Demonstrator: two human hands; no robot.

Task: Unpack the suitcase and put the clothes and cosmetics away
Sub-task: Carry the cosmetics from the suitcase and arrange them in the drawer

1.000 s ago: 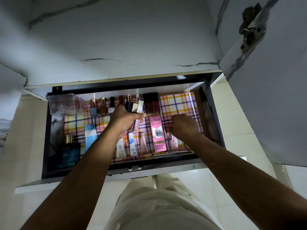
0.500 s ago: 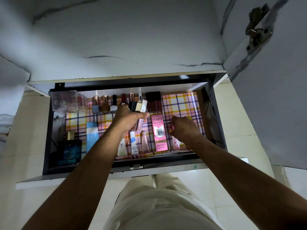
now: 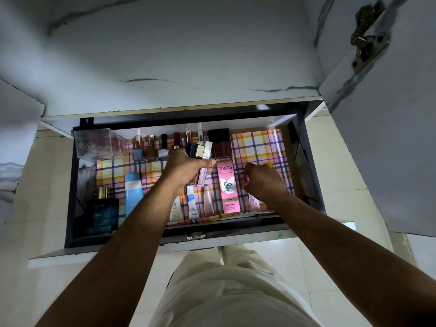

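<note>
Below the white marbled cabinet top, a pulled-out drawer (image 3: 70,204) is seen, lined w/ pink-yellow plaid paper (image 3: 259,147).

Left hand (image 3: 186,168): closed around a bundle of cosmetics, i.e. a black-and-gold cap cluster (image 3: 199,149) sticking out above the fist and a clear lip gloss tube (image 3: 202,177) hanging below it. Held over the drawer's middle, just in front of the back row.

Right hand (image 3: 264,180): curled, fingers pinched on smth small and pink (image 3: 247,179); a yellow bit (image 3: 269,165) shows past the knuckles. What exactly is gripped can't be told. Hand sits to the right of the Pond's BB cream box (image 3: 227,187), close beside it.

Back row, L to R: clear plastic organiser (image 3: 99,143), nail polish bottles (image 3: 151,149), dark lipstick set (image 3: 220,142), standing upright against the rear wall.

Front row: dark blue perfume bottle (image 3: 102,213) w/ gold cap at far left, light blue bottle (image 3: 134,192) lying beside it, then small tubes (image 3: 192,204) lying side by side up to the BB box. A pink-white tube (image 3: 254,204) is partly hidden under the right wrist.

Cabinet door (image 3: 389,138) w/ metal hinge (image 3: 368,38) stands open at right. Cream trousers (image 3: 224,291) are seen at bottom.
</note>
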